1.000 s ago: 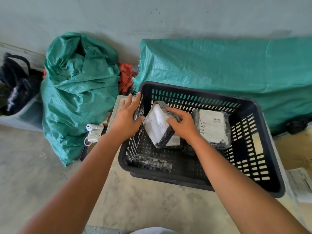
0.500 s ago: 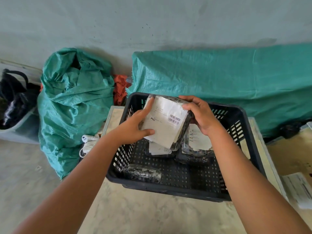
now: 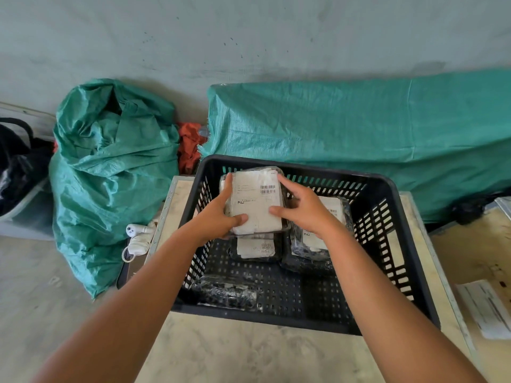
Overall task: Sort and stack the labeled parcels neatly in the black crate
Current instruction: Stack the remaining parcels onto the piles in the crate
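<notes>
A black slotted crate point(image 3: 387, 189) stands on a pale table. Over its back left part I hold a labeled parcel point(image 3: 255, 203), white label up, with my left hand point(image 3: 218, 217) on its left edge and my right hand point(image 3: 304, 211) on its right edge. Right under it lies a second labeled parcel point(image 3: 257, 248) on the crate floor. A third labeled parcel point(image 3: 320, 239) sits to the right, partly hidden by my right wrist. A dark wrapped parcel point(image 3: 226, 294) lies at the crate's front left corner.
The table point(image 3: 249, 355) carries the crate. A full green sack point(image 3: 110, 175) stands on the left, a green tarp point(image 3: 359, 134) covers a long shape behind. White cable and plug point(image 3: 137, 239) lie beside the table. Paper point(image 3: 489, 308) lies on a surface at the right.
The parcel went from tilted upright in my right hand, up into both hands, and now lies level over the parcel at the back left. My left hand left the crate rim.
</notes>
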`<move>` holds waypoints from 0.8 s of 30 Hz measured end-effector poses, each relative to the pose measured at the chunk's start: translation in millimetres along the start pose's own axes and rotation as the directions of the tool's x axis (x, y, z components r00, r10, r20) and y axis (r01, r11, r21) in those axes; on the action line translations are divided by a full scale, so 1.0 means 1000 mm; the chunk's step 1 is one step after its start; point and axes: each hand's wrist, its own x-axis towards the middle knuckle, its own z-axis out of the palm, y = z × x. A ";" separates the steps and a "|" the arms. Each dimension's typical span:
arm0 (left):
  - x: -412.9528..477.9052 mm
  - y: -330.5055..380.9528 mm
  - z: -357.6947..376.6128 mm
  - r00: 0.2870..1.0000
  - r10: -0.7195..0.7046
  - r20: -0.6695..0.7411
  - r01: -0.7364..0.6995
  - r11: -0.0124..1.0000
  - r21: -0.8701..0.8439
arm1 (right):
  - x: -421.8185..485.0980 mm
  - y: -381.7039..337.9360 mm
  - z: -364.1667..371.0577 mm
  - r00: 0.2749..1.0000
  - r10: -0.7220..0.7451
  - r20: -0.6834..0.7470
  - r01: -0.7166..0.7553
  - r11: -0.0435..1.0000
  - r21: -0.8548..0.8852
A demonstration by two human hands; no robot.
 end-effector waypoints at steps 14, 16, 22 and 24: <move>0.047 -0.047 0.038 0.977 -0.199 0.075 0.179 0.960 0.217 | 0.028 0.041 0.069 0.947 0.320 -0.023 -0.309 0.888 -0.340; 0.053 -0.055 0.039 0.979 -0.194 0.062 0.178 0.964 0.197 | 0.034 0.044 0.071 0.943 0.330 -0.039 -0.322 0.880 -0.349; 0.064 -0.075 0.045 0.989 -0.149 0.011 0.143 0.964 0.222 | 0.043 0.051 0.079 0.914 0.404 -0.040 -0.383 0.826 -0.414; 0.068 -0.080 0.046 0.988 -0.153 -0.009 0.150 0.955 0.254 | 0.044 0.053 0.081 0.909 0.415 -0.039 -0.390 0.814 -0.430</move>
